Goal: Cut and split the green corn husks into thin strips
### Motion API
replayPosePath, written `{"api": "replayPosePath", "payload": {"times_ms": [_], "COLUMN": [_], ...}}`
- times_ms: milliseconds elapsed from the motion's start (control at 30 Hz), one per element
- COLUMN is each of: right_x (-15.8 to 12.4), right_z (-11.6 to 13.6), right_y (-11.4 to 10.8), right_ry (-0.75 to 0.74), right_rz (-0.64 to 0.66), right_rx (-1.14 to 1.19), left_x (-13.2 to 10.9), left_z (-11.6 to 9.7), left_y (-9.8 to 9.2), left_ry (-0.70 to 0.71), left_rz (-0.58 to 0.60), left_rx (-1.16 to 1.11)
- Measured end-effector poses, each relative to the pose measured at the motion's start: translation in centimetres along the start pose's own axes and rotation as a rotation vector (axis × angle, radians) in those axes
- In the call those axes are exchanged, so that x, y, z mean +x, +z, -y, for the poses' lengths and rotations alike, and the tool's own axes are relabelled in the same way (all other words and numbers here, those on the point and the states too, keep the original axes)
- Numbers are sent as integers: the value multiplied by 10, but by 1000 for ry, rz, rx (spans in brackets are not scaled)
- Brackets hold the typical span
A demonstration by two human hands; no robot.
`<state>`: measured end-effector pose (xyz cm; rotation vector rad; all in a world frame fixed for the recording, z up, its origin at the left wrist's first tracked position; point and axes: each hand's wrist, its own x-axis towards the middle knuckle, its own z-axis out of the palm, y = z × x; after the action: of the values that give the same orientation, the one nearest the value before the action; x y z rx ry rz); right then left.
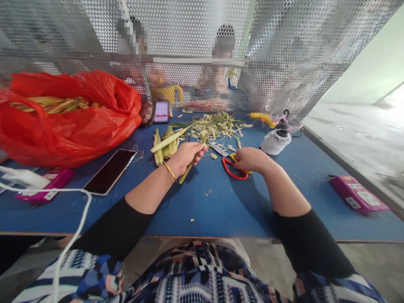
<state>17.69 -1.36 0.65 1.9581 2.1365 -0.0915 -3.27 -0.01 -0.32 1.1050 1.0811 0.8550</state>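
My left hand (188, 156) is closed around a thin bundle of dry corn husk (187, 173), which slants down toward me. A pair of scissors (235, 173) with red and yellow handles lies at my right hand (251, 160). The right fingers are curled over the yellow handle, their tips partly hidden; the blades point away to the left. Pale husk pieces (170, 141) lie just beyond my left hand. A heap of husk scraps (216, 126) spreads behind both hands.
A red plastic bag (107, 134) of husks stands at left, near a phone (110, 172) and a white cable (83, 214). At right are a white-wrapped spool (275, 142), a yellow tool (263, 118) and a magenta pack (358, 193). A perforated metal screen (189, 33) closes the back; people sit behind it.
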Motion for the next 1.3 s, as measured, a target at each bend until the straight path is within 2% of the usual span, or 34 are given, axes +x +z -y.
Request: {"api": "replayPosePath", "payload": {"times_ms": [100, 167, 200, 267, 300, 333, 400, 500, 633, 700, 767, 867, 933, 1000, 1100, 1167, 1233, 1300], "right_x": [-4, -4, -3, 0, 2, 4, 7, 9, 9, 3, -7, -29, -45, -58, -69, -71, -67, -56], "right_z": [8, -2, -10, -29, -38, -45, -51, -45, -36, -37, -40, -50, -65, -86, -122, -136, -136, -123], "right_y": [2, 1, -1, -5, -6, -5, -2, 9, 16, 13, 5, -6, -9, -7, 7, 17, 24, 29], "right_ry": [-82, -102, -75, 98, 164, 186, 85, -133, -230, -282, -297, -178, -67, 39, 181, 269, 281, 202], "right_rz": [-45, -102, -166, -386, -443, -449, -371, -215, -170, -249, -416, -696, -769, -733, -533, -412, -427, -526], "right_rx": [97, 267, 337, 373, 372, 356, 319, 298, 180, 88, 22, -24, -25, -36, -12, -5, 4, 61], "left_x": [0, 1, 1, 2, 1, 1, 0, -1, -3, -2, -2, -1, 0, 1, 1, 1, 1, 1], "left_z": [1, 1, 1, 1, 0, 0, 1, 3, 9, 10, 9, 8, 8, 8, 8, 8, 9, 9], "left_y": [-1, -1, -1, -1, 0, 0, 3, 7, 12, 13, 12, 10, 10, 10, 11, 11, 11, 11], "left_ry": [-2, -1, 0, -4, -7, -12, -22, -28, -39, -41, -41, -50, -53, -48, -38, -35, -35, -36], "left_rz": [4, 2, -1, -4, -6, -7, -10, 13, 100, 109, 91, 62, 56, 56, 57, 55, 57, 58], "left_rx": [-2, -3, -6, -9, -7, 0, 32, 101, 168, 177, 166, 141, 127, 113, 99, 95, 99, 106]}}
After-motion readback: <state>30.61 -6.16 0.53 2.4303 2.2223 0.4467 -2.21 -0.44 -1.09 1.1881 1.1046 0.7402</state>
